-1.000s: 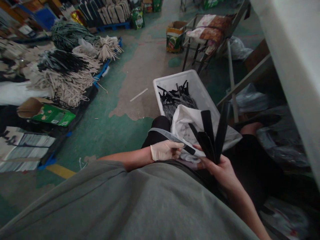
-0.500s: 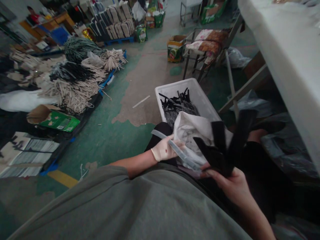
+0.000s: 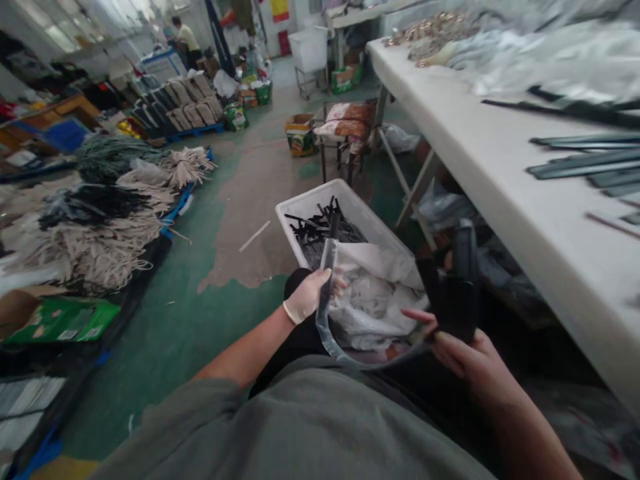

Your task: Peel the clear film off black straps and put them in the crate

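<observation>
My left hand (image 3: 306,293), in a pale glove, is closed on a narrow clear plastic sleeve (image 3: 326,313). A dark strap end sticks up from the sleeve's top, and its lower part curves over my lap toward my right side. My right hand (image 3: 467,363) grips several black straps (image 3: 453,300), which fan upward and are blurred; its index finger points left. Between my hands a white plastic bag (image 3: 375,293) lies crumpled over the near part of a white bin (image 3: 345,190). More black straps (image 3: 320,233) lie loose inside the bin.
To the right stands a white worktable (image 3: 480,153) with dark strips (image 3: 590,160) and plastic bags on it. A stool (image 3: 345,127) with a cushion is beyond the bin. Cord bundles (image 3: 110,230) cover a pallet at left. A person (image 3: 187,40) is far back.
The view has swung right, showing more worktable. My left hand now holds the clear sleeve upright, with a dark strap end showing at its top. The right hand still holds black straps.
</observation>
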`<state>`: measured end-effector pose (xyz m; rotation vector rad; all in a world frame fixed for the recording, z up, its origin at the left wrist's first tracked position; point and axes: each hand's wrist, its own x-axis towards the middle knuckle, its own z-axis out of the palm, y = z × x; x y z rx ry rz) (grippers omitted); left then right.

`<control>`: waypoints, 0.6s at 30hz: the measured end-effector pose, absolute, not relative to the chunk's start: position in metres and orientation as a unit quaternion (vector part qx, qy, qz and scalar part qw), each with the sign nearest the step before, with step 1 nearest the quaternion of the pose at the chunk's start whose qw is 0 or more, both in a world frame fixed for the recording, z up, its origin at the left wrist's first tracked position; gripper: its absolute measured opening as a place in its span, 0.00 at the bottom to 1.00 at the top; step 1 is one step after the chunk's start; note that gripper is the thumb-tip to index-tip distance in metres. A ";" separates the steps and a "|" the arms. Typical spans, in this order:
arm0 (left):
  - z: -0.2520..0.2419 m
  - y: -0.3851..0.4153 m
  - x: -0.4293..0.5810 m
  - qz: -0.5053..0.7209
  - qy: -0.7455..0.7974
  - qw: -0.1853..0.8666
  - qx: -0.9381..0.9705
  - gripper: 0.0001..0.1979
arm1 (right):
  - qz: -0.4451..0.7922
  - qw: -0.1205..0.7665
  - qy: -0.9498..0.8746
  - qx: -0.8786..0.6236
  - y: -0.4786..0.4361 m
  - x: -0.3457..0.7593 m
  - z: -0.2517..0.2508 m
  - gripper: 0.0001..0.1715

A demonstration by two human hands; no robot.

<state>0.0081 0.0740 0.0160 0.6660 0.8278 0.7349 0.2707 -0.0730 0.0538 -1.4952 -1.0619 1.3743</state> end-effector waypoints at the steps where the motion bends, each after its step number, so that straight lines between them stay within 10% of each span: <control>1: 0.015 0.064 0.019 0.289 0.367 0.810 0.356 0.21 | 0.561 0.423 -0.409 -0.582 -0.061 0.270 0.057 0.34; 8: 0.015 0.025 0.052 0.026 0.288 0.825 0.486 0.28 | 0.548 0.478 -0.414 -0.548 -0.026 0.281 0.071 0.32; 18: 0.034 0.011 0.091 0.172 0.336 0.741 0.555 0.16 | 0.453 0.433 -0.498 -0.599 -0.034 0.247 0.078 0.15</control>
